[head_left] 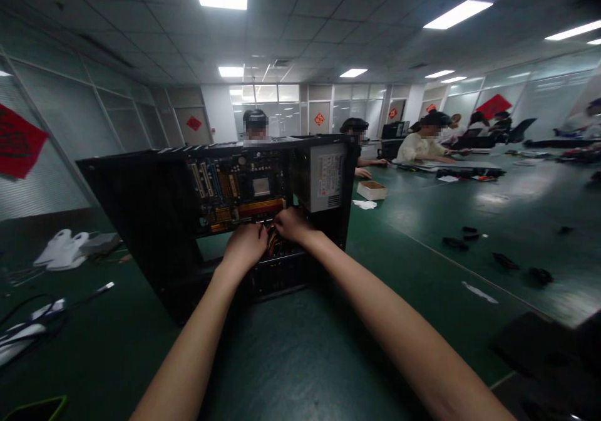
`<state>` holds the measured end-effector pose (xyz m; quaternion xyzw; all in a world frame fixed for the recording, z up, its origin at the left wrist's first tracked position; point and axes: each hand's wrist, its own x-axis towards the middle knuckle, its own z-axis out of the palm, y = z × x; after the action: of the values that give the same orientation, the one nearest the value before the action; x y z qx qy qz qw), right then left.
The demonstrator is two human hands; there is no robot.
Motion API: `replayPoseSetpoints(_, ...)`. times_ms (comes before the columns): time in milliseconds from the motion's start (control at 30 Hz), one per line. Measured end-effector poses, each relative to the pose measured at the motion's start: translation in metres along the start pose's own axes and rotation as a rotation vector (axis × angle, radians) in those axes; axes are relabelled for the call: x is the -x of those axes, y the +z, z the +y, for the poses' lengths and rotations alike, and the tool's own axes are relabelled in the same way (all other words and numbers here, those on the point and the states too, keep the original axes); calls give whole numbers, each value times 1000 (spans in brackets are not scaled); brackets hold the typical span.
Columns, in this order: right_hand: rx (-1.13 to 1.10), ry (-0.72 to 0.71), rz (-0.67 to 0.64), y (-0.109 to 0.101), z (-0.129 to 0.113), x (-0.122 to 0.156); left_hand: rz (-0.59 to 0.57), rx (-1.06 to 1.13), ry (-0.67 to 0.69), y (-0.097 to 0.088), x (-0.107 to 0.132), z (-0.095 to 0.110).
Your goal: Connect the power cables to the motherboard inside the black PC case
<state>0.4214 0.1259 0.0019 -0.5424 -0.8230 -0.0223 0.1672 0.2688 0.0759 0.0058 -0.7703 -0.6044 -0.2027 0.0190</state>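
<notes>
A black computer case stands on the green table with its open side facing me. Inside it I see a motherboard with several slots, and a grey power supply at the upper right. Both my hands reach into the lower middle of the case. My left hand has its fingers closed at a bundle of red, yellow and black cables. From the right, my right hand pinches at the top of the same bundle, just below the motherboard. The cable ends are hidden by my fingers.
White plastic bags and a grey box lie on the left, with cords nearer me. To the right are a small open box, white paper and several small black parts. Co-workers sit across the table.
</notes>
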Motion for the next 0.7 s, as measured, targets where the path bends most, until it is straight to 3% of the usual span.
replayPoseSetpoints(400, -56, -5, 46, 4, 5, -2, 16, -16, 5, 1, 2, 0)
replayPoseSetpoints(700, -47, -11, 45, 5, 6, -1, 157, 20, -64, 6, -8, -11)
